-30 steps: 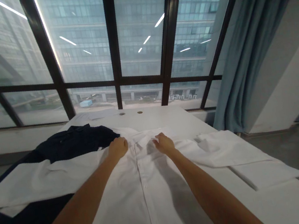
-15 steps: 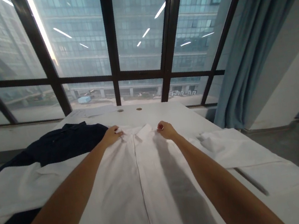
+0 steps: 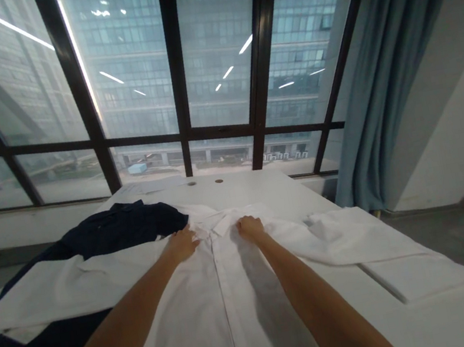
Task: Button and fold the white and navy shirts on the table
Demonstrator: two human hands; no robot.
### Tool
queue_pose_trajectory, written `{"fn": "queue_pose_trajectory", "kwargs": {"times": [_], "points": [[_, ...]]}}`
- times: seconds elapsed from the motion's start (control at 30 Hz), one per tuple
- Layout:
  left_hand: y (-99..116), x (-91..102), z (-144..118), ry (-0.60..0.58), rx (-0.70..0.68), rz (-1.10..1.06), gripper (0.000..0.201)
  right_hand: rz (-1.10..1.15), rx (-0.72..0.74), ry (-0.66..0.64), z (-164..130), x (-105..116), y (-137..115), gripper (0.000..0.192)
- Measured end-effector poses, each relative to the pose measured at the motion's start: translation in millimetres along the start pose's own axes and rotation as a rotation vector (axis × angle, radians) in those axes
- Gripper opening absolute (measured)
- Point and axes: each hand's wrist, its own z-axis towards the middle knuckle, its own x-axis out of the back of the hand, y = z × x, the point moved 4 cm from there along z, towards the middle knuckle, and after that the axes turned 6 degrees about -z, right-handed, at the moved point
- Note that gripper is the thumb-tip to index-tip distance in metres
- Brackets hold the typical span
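Pressing down near the collar (image 3: 218, 222), the left hand (image 3: 183, 244) and right hand (image 3: 249, 229) lie loosely curled on the white shirt (image 3: 217, 295), gripping nothing I can tell. It lies buttoned and face up on the table (image 3: 256, 187) (sleeves not yet folded), beside a navy garment (image 3: 120, 226). Since half a second ago, both hands have drawn slightly back from the collar.
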Motion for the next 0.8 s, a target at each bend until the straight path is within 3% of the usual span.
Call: {"fn": "queue_pose_trajectory", "kwargs": {"times": [0.13, 0.23, 0.3, 0.4, 0.53, 0.67, 0.8], "points": [[2, -0.8, -5, 0.07, 0.04, 0.005, 0.043, 0.028, -0.028, 0.034, 18, 5, -2, 0.038], [26, 5.0, 1, 0.241, 0.015, 0.013, 0.035, 0.069, -0.001, 0.053, 31, 5, -6, 0.04], [49, 6.5, 12, 0.288, -0.043, -0.056, 0.036, 0.122, 0.054, 0.065, 39, 5, -9, 0.043], [77, 6.2, 33, 0.245, -0.08, -0.186, 0.04, 0.235, 0.213, 0.114, 46, 9, -11, 0.05], [94, 8.6, 47, 0.188, -0.104, -0.259, 0.029, 0.242, 0.4, 0.088, 43, 26, -4, 0.043], [97, 9.8, 42, 0.219, -0.183, -0.288, 0.023, 0.026, 0.481, -0.005, 33, 54, 0, 0.034], [94, 3.0, 38, 0.138, -0.138, -0.307, 0.022, -0.225, 0.485, 0.014, 30, 76, -11, 0.029]]}}
